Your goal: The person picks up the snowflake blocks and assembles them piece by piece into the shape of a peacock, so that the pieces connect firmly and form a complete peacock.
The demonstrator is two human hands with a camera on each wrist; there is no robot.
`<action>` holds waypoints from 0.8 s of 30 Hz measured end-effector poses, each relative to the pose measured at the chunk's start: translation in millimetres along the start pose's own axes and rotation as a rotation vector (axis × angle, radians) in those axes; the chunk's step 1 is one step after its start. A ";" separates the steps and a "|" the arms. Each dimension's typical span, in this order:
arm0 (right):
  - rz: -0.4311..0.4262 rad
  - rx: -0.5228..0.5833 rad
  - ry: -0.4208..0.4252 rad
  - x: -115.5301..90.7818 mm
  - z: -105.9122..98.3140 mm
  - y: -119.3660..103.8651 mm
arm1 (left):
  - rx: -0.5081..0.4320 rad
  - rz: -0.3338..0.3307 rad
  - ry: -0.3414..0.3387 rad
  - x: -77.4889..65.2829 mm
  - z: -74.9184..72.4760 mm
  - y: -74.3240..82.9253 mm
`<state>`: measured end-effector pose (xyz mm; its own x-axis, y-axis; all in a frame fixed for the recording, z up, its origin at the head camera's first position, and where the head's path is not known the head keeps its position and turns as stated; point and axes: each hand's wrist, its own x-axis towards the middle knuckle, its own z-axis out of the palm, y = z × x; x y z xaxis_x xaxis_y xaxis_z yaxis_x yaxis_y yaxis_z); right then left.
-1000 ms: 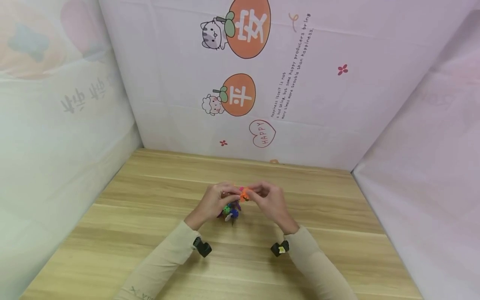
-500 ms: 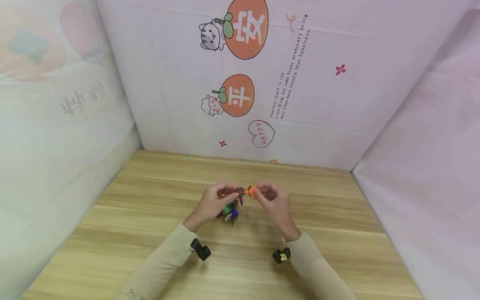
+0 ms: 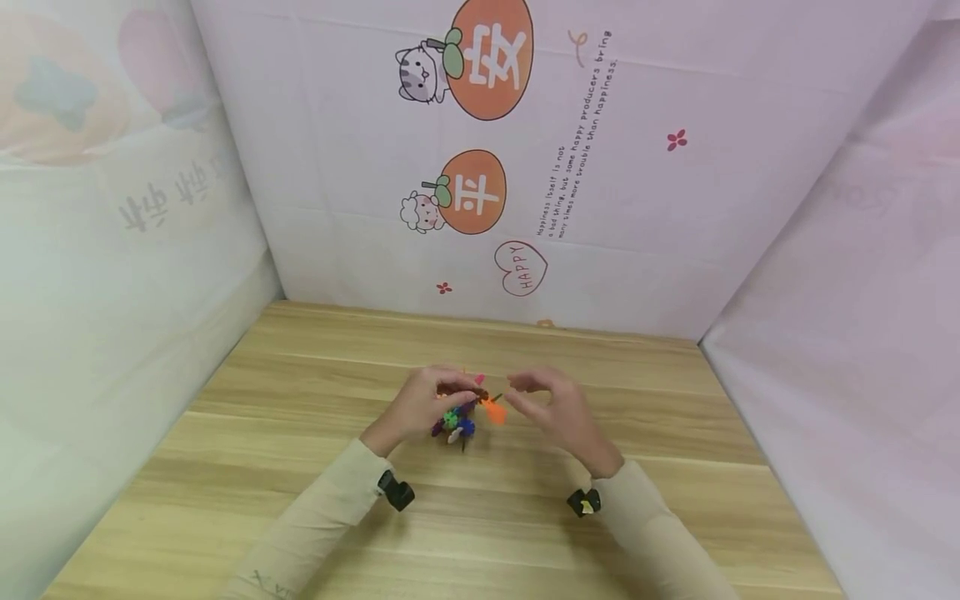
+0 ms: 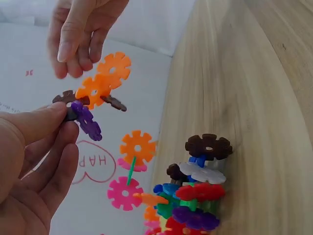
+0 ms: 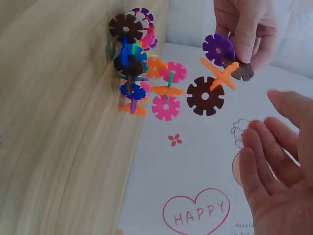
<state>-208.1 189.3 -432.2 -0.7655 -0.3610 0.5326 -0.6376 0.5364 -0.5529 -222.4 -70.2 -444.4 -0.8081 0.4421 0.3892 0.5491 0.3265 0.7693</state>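
Note:
My left hand (image 3: 416, 404) pinches a small cluster of notched plastic snowflake discs between thumb and fingertips. In the left wrist view this cluster has orange discs (image 4: 115, 71), a purple disc (image 4: 88, 122) and brown ones, slotted into one another. A brown disc (image 5: 195, 100) sticks out at its free end in the right wrist view. Just right of the cluster, my right hand (image 3: 562, 412) hovers with its fingers loosely bent and nothing in them. Below and beside the left hand stands a larger many-coloured assembly of joined snowflake discs (image 3: 452, 419).
The larger assembly rests on the wooden table (image 3: 315, 517), with pink discs (image 4: 122, 193) and an orange disc (image 4: 142, 147) sticking out from its side. A printed white cloth (image 3: 360, 167) hangs behind the table, and cloth walls close off both sides.
My right hand has let go of the orange disc and moved off to the right. The cluster in my left hand has turned, so its orange discs now point down to the right.

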 end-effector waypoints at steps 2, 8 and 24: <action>-0.072 -0.054 -0.056 1.3 -0.1 -2.9 | 0.028 0.047 -0.032 1.4 0.7 3.4; -0.118 0.051 -0.177 -2.2 10.9 -3.5 | 0.004 0.146 -0.074 1.7 6.9 9.4; 0.222 0.369 -0.087 -19.2 6.8 27.8 | 0.096 -0.237 -0.038 12.3 -51.5 -87.5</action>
<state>-211.7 205.9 -462.2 -0.8817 -0.3391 0.3282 -0.4330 0.3050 -0.8482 -291.3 -136.4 -480.9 -0.9090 0.3742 0.1835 0.3648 0.5015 0.7845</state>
